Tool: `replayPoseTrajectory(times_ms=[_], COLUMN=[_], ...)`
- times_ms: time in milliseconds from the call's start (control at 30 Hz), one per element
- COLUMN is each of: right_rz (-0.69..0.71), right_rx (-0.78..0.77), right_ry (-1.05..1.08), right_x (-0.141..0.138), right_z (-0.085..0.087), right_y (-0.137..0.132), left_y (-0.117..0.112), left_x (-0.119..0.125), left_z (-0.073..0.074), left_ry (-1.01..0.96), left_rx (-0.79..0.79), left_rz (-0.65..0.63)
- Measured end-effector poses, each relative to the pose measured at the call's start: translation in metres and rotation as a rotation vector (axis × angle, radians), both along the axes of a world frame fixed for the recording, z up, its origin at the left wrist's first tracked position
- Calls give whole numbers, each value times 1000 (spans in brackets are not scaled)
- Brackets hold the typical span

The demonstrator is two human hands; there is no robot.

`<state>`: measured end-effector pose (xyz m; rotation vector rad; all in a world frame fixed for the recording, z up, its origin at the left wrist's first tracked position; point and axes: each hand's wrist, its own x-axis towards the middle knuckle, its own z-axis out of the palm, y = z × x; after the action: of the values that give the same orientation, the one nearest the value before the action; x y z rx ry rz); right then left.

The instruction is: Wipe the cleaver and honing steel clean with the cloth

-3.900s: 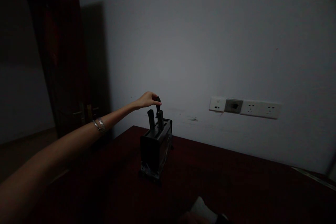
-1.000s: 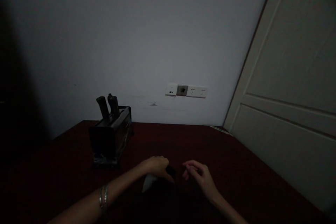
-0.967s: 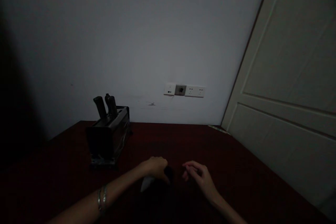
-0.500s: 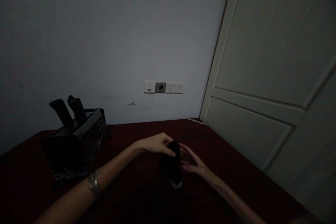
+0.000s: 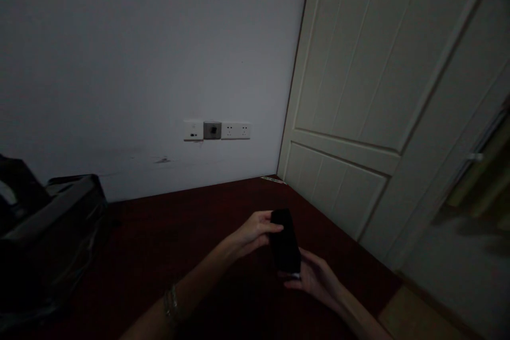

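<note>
A dark oblong thing [image 5: 285, 241], black with a small whitish patch at its lower end, is held up between my two hands over the dark red table. Its kind is hard to make out in the dim light. My left hand [image 5: 257, 232] grips its upper left side, the thumb lying across the front. At the lower right edge my right hand [image 5: 316, 276] holds it near the pale patch, with some fingers behind it and out of sight. A bracelet [image 5: 171, 300] circles my left wrist.
A black box [image 5: 75, 191] with dark upright objects in its top stands at the left, partly cut off. Behind the dark red tabletop [image 5: 191, 218] is a wall with sockets [image 5: 236, 130]. A pale panelled door [image 5: 338, 164] borders the right side.
The view has turned right. The black thing has tilted so its broad face shows, and my right hand has moved from its upper side to its lower end.
</note>
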<state>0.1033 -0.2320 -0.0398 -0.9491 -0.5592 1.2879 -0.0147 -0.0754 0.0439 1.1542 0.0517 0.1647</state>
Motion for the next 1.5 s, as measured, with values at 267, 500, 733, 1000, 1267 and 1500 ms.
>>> replayPoseTrajectory(times_ms=[267,500,733,1000,1267,1500], right_rz=[-470,-465,-541,-513,-569,-466], right_rx=[-186,-365,-406,-344,-320,-457], right_ry=[-302,-904,-1290,-1157,-1451,-1449], right_x=[48,87,79,76,63,69], right_z=[-7,-21,-18,-18,-24,-33], right_y=[-36,-64,-74,-70,-60,-49], left_y=[-16,-59,-73,-62,-47,-49], left_x=[34,11,11,23,26,21], left_z=[-59,-103,-111,-113,-112,-115], left_ry=[262,218,276,265,330,287], left_rx=[224,497,449,211,240,281], left_rz=[248,101,110,165,157,112])
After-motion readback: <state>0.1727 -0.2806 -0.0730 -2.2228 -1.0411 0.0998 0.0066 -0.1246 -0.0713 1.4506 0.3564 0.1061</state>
